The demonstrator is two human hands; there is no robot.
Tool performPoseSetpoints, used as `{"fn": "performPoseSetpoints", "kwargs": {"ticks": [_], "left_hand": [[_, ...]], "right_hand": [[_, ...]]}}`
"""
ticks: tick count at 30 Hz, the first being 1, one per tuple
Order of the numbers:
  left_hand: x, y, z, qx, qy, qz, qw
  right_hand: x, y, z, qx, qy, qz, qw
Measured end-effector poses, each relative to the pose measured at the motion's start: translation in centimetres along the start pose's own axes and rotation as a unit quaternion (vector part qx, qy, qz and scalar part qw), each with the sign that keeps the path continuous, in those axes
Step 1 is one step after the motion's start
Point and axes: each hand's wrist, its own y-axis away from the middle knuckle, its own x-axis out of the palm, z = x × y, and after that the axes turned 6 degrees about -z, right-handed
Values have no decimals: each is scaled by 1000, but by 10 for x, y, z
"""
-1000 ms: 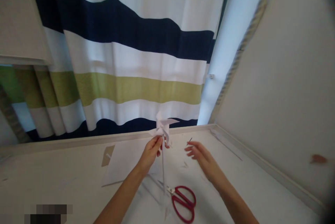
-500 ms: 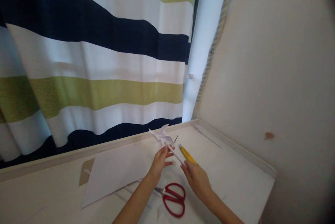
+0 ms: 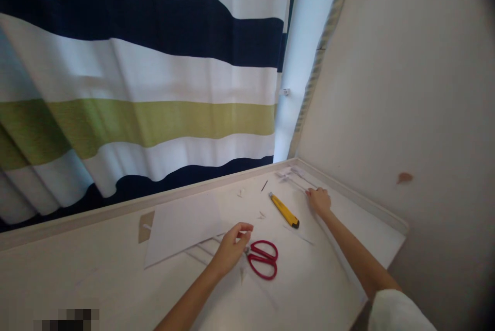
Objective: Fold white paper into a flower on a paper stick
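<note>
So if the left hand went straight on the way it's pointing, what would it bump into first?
Probably the little scraps on the table, with the yellow cutter beyond. The left hand might pass over them, though; its height is hard to tell.

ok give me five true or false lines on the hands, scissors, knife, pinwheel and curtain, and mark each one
1. The scissors have red handles. True.
2. The left hand is nearer the scissors than the right hand is. True.
3. The left hand holds the knife. False: it lies on the table, apart from both hands.
4. The right hand is at the stick of a pinwheel. True.
5. The curtain is plain white. False: it has navy, white and green stripes.
</note>
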Motion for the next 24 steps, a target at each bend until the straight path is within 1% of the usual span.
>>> {"fn": "performPoseSetpoints", "kwargs": {"ticks": [3, 6, 10, 13, 17, 20, 24], "left_hand": [[-3, 13, 0, 36, -51, -9, 998], [0, 25, 4, 75, -105, -8, 992], [5, 43, 6, 125, -174, 9, 977], [3, 56, 3, 158, -221, 24, 962], [-10, 69, 3, 173, -279, 22, 944], [-22, 77, 9, 171, -322, 4, 931], [-33, 88, 20, 182, -379, -15, 907]], "right_hand": [[10, -1, 0, 15, 17, -28, 999], [17, 5, 3, 18, 23, -66, 997], [18, 25, 3, -19, 16, -113, 993], [14, 47, 2, -70, -3, -123, 990], [4, 77, 4, -165, -54, -115, 978], [-6, 99, 16, -252, -108, -102, 956], [-23, 126, 43, -353, -179, -85, 914]]}}
